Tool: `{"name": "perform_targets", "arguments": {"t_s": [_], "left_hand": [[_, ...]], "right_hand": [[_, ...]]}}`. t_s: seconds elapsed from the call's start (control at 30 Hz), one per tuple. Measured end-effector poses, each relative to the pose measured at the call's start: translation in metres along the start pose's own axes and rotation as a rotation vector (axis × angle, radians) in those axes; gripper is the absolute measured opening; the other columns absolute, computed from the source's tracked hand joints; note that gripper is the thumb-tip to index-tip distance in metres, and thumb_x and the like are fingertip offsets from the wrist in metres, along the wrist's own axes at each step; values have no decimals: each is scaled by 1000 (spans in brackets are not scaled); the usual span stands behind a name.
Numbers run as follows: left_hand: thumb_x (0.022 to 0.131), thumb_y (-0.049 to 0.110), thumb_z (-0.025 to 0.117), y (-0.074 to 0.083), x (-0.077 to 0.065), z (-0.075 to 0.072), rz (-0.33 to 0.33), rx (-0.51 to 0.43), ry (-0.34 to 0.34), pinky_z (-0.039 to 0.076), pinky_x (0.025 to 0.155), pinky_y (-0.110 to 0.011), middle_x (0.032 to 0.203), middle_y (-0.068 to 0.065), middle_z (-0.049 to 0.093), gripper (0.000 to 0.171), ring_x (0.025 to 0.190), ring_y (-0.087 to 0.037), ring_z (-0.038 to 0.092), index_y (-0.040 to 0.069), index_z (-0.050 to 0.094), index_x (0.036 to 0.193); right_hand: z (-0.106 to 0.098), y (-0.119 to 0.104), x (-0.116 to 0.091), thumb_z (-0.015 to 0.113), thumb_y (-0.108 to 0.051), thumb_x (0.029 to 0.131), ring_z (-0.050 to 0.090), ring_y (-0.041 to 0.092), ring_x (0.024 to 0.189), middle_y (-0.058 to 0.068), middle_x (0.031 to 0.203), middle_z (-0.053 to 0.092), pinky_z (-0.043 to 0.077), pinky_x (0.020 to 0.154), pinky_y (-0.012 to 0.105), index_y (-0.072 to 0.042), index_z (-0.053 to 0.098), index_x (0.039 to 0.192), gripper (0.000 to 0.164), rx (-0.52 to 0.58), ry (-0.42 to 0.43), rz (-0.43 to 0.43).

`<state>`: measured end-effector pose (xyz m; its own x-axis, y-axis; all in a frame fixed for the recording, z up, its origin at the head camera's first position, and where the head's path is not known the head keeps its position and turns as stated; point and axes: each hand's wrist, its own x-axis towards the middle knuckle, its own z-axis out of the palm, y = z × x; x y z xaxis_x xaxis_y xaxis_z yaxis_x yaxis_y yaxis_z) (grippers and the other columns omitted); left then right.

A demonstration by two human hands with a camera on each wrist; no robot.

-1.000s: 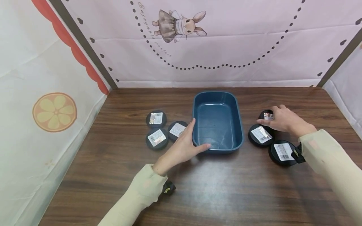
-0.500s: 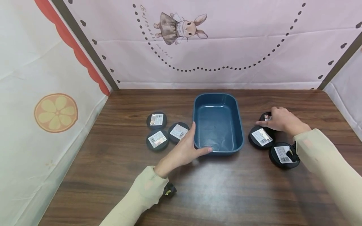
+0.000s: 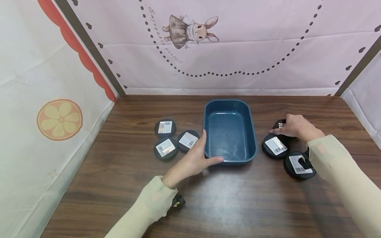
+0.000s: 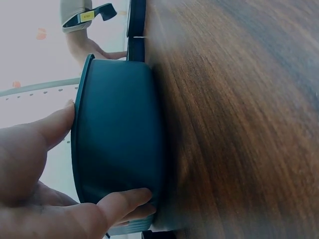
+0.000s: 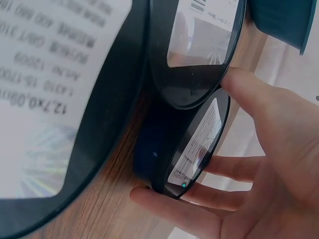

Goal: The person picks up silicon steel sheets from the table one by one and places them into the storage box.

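Observation:
A blue plastic bin (image 3: 228,137) stands mid-table with nothing in it. My left hand (image 3: 193,157) holds its near left corner, thumb at the near rim and fingers along the outer left wall; the left wrist view shows the fingertips against the bin's wall (image 4: 117,129). At the right, my right hand (image 3: 299,127) grips the farthest black round case (image 3: 279,124), which bears a white barcode label. In the right wrist view that case (image 5: 197,144) looks tilted, with fingers round its edge and the thumb by the neighbouring case (image 5: 194,82).
Two more black round cases, a middle one (image 3: 275,146) and a nearer one (image 3: 299,165), lie by my right hand. Left of the bin lie three similar cases: a far one (image 3: 165,128), a near one (image 3: 165,148) and one beside the bin (image 3: 188,140). Fabric walls enclose the table.
My right hand has shifted slightly left, closing round the far case and covering more of it. The left hand stays at the bin's corner. The head view has tilted slightly.

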<state>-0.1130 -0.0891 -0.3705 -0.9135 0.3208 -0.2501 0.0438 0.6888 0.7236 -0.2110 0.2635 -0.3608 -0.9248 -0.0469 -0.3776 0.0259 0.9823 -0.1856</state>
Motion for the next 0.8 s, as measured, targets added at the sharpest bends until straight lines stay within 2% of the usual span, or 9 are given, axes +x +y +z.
{"name": "perform_targets", "arguments": {"t_s": [0.2,0.43,0.6,0.8], "left_hand": [[89,47,73,-1,-2,2,-1,-4,-15,19,126,-46,170,-12,6,113,157,-26,12,9,-5,161],[89,48,73,-1,-2,0,-4,-9,-9,18,127,-46,170,-12,6,113,157,-26,11,10,-7,161],[89,47,73,0,-2,0,-9,-11,-8,17,127,-46,170,-12,5,114,157,-26,10,11,-8,161],[90,44,73,0,-2,2,-15,-20,0,17,127,-47,170,-13,5,113,157,-27,11,11,-7,161]], "right_hand": [[3,0,-1,67,-52,88,55,52,109,45,124,51,48,94,64,21,42,131,88,19,-1,25],[3,-3,0,68,-47,87,57,50,103,46,122,51,49,89,62,19,45,127,81,50,32,37],[6,-3,-1,66,-48,87,54,58,111,49,126,47,47,91,65,19,43,130,83,54,59,51],[11,-1,-2,66,-48,86,53,60,111,49,126,46,47,91,66,19,43,130,83,62,109,43]]}}
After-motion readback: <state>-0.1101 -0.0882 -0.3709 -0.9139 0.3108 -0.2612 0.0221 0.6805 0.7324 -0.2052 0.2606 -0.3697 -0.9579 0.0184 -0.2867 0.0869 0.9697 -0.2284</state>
